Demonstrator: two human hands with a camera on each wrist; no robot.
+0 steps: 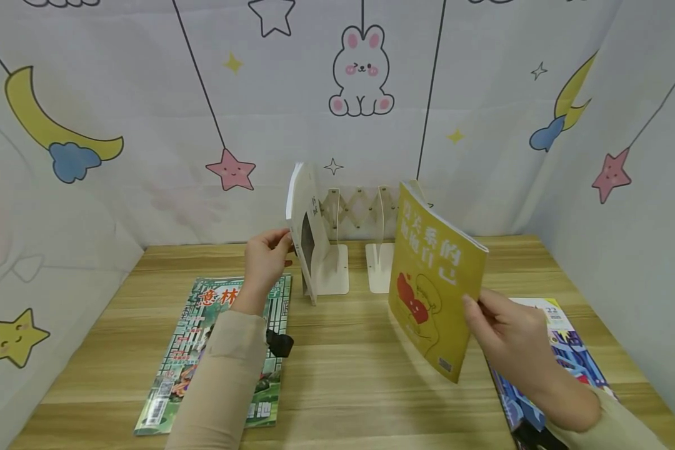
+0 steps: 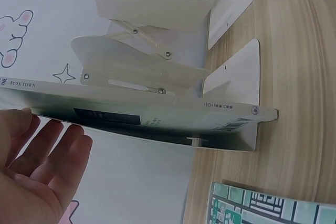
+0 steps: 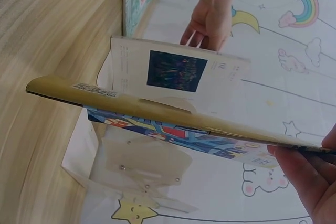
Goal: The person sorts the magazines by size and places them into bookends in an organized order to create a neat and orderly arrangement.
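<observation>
My right hand (image 1: 509, 337) grips a yellow magazine (image 1: 433, 281) by its near edge, thumb on the front cover. It stands upright in the air at the right of a cream metal bookend rack (image 1: 334, 275). In the right wrist view, a blue illustrated cover (image 3: 173, 129) shows directly against the yellow magazine's other side. My left hand (image 1: 267, 259) touches the outer side of a thin white book (image 1: 304, 231), its fingers loosely extended in the left wrist view (image 2: 44, 156). That white book stands on edge at the rack's left end, a dark rectangular picture on its cover.
A green magazine (image 1: 171, 375) lies flat on the wooden table (image 1: 337, 375) under my left forearm. On the right, a blue comic-style magazine (image 1: 579, 356) lies partly beneath my right wrist. A white cloth (image 1: 292, 125) with cartoon prints hangs behind the table.
</observation>
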